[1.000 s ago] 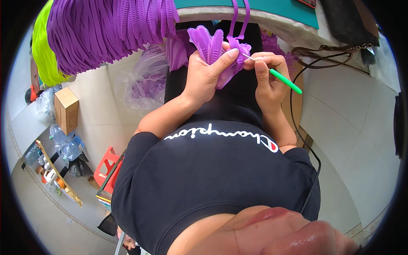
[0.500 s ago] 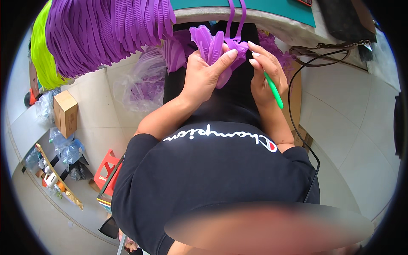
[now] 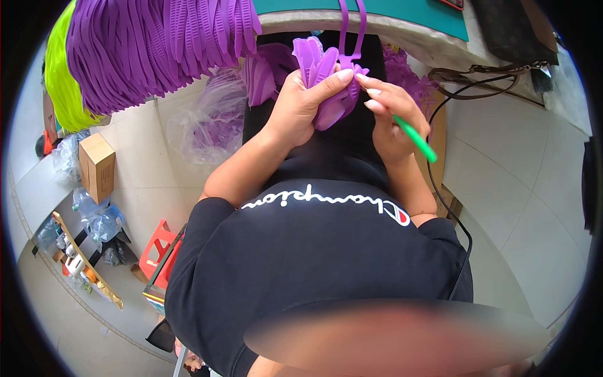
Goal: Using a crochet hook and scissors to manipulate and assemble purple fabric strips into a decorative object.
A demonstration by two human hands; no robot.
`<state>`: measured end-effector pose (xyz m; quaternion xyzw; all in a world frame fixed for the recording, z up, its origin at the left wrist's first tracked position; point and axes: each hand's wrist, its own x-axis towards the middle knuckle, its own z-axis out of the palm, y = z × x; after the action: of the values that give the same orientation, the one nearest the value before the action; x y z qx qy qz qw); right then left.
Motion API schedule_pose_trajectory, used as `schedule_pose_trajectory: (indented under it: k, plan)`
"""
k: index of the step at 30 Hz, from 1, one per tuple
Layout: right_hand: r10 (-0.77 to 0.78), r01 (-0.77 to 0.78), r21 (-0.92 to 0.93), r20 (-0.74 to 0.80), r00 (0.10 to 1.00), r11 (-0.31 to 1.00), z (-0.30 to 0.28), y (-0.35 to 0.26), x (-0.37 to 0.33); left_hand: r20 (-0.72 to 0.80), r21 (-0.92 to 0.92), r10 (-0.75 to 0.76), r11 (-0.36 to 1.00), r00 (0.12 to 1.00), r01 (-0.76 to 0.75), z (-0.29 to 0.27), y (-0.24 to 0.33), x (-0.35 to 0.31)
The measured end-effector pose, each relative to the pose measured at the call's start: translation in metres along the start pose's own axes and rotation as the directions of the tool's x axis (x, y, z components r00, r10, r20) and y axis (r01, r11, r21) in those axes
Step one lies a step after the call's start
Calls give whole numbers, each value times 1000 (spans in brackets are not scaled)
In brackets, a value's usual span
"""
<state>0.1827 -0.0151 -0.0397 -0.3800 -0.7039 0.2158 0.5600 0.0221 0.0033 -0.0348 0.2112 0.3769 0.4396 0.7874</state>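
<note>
My left hand (image 3: 296,112) is closed around a bunch of soft purple rubber pieces (image 3: 325,68), with the thumb pressed across them. From the bunch a forked purple strap (image 3: 360,30) reaches up past the table edge. My right hand (image 3: 397,116) grips a slim tool with a green handle (image 3: 416,139), its handle slanting down to the right. The right fingertips meet the purple piece beside my left thumb. The tool's working tip is too small to make out there.
Many ribbed purple straps (image 3: 157,50) hang over the table's left edge, beside yellow-green ones (image 3: 63,75). A clear bag (image 3: 210,119) of purple pieces lies below. The table holds a green mat (image 3: 414,17). A black cable (image 3: 433,169) runs past my right arm. A carton (image 3: 97,166) stands left.
Both hands have shifted slightly to the right with the purple bunch. The green handle has swung outward, its lower end now farther right.
</note>
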Motion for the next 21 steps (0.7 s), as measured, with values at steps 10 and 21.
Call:
schedule_pose_trajectory:
  k: [10, 21]
  plan:
    - [202, -193, 91, -113, 973, 977, 4, -2, -5, 25, 47, 161, 986, 987, -162, 4, -9, 0]
    - [12, -26, -206, -69, 998, 978, 9, -11, 10, -65, 121, 405, 910, 912, -396, 6, -20, 4]
